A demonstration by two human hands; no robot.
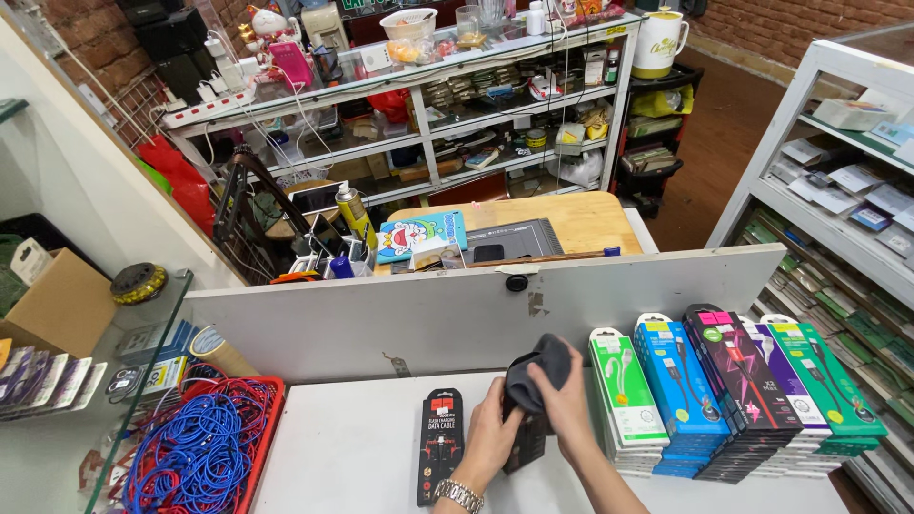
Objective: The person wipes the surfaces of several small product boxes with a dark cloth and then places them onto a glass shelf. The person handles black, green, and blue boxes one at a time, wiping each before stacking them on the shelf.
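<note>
Cloth (541,369) pressed on a dark package (526,440), both hands on it over the white desk (352,447).
Right hand (568,400) is closed around the grey cloth, on top of the package; left hand (491,440) grips the package's left edge. Another black package (441,457) lies just left; stacked coloured packages (733,390) stand right.
</note>
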